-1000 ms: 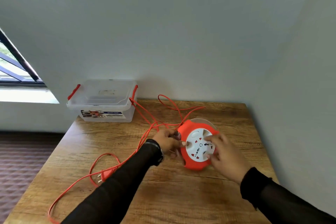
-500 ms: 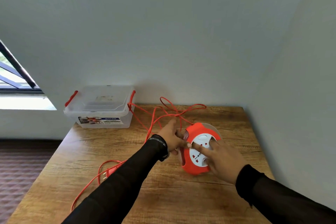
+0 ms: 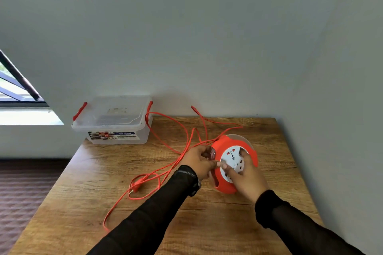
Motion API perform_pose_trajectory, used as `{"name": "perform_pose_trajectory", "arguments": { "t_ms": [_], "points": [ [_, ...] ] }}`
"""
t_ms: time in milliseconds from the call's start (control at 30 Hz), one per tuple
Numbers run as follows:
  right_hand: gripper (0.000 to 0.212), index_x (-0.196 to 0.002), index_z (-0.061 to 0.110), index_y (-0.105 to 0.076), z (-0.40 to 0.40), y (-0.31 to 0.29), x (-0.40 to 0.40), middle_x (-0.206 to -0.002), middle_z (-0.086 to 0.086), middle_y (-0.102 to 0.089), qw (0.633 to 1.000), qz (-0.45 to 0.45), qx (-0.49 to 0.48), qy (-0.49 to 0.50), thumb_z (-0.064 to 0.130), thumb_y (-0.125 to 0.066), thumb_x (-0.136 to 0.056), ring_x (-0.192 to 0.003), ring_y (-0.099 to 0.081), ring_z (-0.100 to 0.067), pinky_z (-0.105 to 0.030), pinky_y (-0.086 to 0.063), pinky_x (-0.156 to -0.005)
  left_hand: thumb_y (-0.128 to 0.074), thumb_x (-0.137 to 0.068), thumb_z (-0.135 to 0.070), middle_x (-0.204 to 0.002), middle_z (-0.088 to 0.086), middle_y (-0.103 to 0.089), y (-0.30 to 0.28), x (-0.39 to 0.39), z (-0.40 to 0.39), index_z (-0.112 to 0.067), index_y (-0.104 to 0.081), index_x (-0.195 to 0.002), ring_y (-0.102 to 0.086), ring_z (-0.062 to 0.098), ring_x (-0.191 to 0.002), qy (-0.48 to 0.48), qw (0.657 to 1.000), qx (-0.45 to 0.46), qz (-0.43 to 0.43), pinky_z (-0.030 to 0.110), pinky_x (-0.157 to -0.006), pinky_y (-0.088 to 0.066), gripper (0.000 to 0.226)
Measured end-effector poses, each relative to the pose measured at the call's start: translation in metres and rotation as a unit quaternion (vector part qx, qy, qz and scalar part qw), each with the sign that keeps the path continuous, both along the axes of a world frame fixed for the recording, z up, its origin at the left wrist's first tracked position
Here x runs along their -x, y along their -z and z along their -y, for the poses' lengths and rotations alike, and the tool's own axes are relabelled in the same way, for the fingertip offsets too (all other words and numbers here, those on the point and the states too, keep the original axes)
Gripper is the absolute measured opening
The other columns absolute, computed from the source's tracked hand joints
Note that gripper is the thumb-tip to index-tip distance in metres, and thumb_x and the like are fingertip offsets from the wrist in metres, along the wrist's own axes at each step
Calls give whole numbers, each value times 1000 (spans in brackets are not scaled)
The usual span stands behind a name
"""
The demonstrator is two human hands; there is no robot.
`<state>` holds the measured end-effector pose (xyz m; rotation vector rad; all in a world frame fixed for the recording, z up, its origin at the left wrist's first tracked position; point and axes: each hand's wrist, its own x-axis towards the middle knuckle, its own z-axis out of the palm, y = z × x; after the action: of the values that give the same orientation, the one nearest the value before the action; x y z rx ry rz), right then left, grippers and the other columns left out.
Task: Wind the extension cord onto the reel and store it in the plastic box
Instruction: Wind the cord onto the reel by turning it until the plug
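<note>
An orange reel (image 3: 226, 186) with a white socket face stands tilted on edge on the wooden table (image 3: 207, 223). My right hand (image 3: 246, 178) grips the reel's face, fingers spread over the sockets. My left hand (image 3: 199, 161) is closed on the reel's left rim, where a small clear knob shows between its fingers. The loose orange cord (image 3: 165, 126) loops across the table from the reel toward the back wall and down to the left. Its plug (image 3: 137, 184) lies to the left of my left forearm. The clear plastic box (image 3: 113, 122) with red latches sits lidded at the table's back left corner.
Grey walls close in behind and to the right of the table. A window (image 3: 12, 93) is at far left, and brown patterned floor (image 3: 24, 192) lies beyond the table's left edge. Cord loops lie between the box and the reel.
The cord's slack and plug have been drawn toward the reel. My left hand dropped back down along the reel's left rim, and the reel tipped more upright.
</note>
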<state>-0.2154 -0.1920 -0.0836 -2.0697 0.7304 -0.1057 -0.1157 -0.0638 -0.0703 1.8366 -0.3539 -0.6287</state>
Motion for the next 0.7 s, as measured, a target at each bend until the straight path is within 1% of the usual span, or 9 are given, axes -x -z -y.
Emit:
{"name": "perform_pose_trajectory", "arguments": {
  "t_ms": [67, 133, 200, 233, 300, 400, 467, 600, 700],
  "points": [
    [85, -149, 18, -18, -2, -1, -5, -147, -9, -41, 992, 12, -116, 47, 49, -64, -85, -127, -48, -27, -38, -46, -97, -76, -76, -13, -78, 1, -63, 0, 3, -1, -18, -64, -97, -66, 25, -69, -8, 1000, 4, -10, 38, -61, -57, 24],
    [81, -149, 15, -17, -3, -2, -10, -145, -9, -43, 980, 6, -185, 72, 38, -64, -87, -116, -56, -29, -35, -54, -80, -75, -77, -14, -84, 5, -66, 1, 5, -1, -16, -64, -102, -69, 33, -77, -20, 1000, 7, -17, 44, -66, -59, 28],
    [72, -147, 15, -22, -4, -4, -13, -124, -10, -59, 965, 0, -245, 94, 32, -62, -90, -83, -64, -24, -21, -46, -46, -75, -77, -14, -86, 4, -67, 1, 6, -2, -15, -63, -105, -69, 33, -78, -27, 999, 11, -15, 46, -64, -59, 31],
    [62, -143, 14, -29, -4, -5, -14, -103, -9, -64, 954, -7, -280, 108, 31, -60, -92, -63, -61, -18, -18, -37, -38, -75, -77, -15, -87, 2, -66, 2, 7, -2, -14, -63, -106, -69, 32, -77, -30, 999, 12, -11, 46, -64, -59, 31],
    [36, -124, 11, -47, -2, -10, -15, -66, -5, -63, 921, -24, -362, 141, 27, -56, -94, -41, -51, -10, -18, -28, -38, -76, -76, -16, -86, -3, -63, 2, 10, -1, -16, -64, -104, -68, 30, -76, -37, 999, 14, -1, 47, -64, -60, 30],
    [17, -106, 11, -54, 2, -18, -15, -58, -6, -61, 862, -37, -480, 156, 24, -52, -95, -39, -52, -11, -21, -30, -42, -77, -75, -14, -77, -8, -61, 2, 13, -1, -19, -64, -101, -64, 23, -67, -43, 999, 34, 2, 46, -60, -59, 29],
    [17, -104, 11, -55, 6, -22, -13, -66, -8, -67, 866, -45, -478, 137, 25, -51, -95, -44, -57, -12, -20, -35, -41, -76, -76, -14, -78, -9, -60, 1, 12, 0, -18, -63, -101, -62, 16, -63, -37, 999, 36, 4, 37, -56, -58, 28],
    [20, -106, 13, -61, 18, -25, -5, -87, -8, -76, 907, -73, -408, 70, 28, -56, -93, -51, -61, -9, -19, -38, -43, -73, -79, -10, -73, -6, -60, 3, 7, -4, -21, -62, -88, -62, 11, -58, -12, 999, 32, 9, 27, -52, -55, 18],
    [30, -107, 12, -64, 23, -19, 0, -81, -3, -74, 931, -92, -347, 68, 34, -66, -86, -48, -53, -8, -19, -33, -41, -74, -79, -11, -78, -6, -61, 6, 5, -8, -18, -63, -92, -64, 9, -61, -8, 1000, 25, -16, 28, -55, -58, 18]
  ]
}}
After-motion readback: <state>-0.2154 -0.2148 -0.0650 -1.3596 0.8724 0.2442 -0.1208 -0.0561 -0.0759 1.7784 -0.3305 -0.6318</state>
